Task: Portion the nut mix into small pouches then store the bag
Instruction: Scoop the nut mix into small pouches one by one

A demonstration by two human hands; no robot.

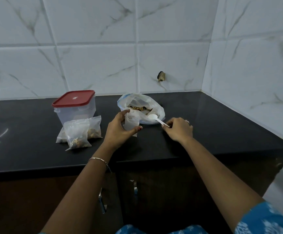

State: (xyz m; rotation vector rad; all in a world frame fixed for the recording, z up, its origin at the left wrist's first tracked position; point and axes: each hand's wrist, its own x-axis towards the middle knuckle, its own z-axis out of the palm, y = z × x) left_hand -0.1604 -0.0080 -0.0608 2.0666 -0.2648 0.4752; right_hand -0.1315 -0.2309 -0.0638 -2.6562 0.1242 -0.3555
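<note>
Here, in the head view, the left hand [118, 130] is curling its fingers and thumb round a small clear pouch [131, 123], holding it upright with its mouth open just above the black counter [205, 124]. At two o'clock from that hand, the nut mix bag [140, 102] is lying open on the counter, with dark and pale pieces showing inside. The right hand [179, 130] is pinching the handle end of a white spoon [154, 117]. The spoon's bowl is pointing toward ten o'clock and hovering over the bag's near edge; whether it is carrying anything is hard to tell. At nine o'clock from the left hand, a cluster of filled pouches [78, 134] is leaning together. Just behind them, at eleven o'clock, a clear container [74, 114] with a red lid [74, 98] is standing closed. A bracelet [97, 159] is sitting on the left wrist.
</note>
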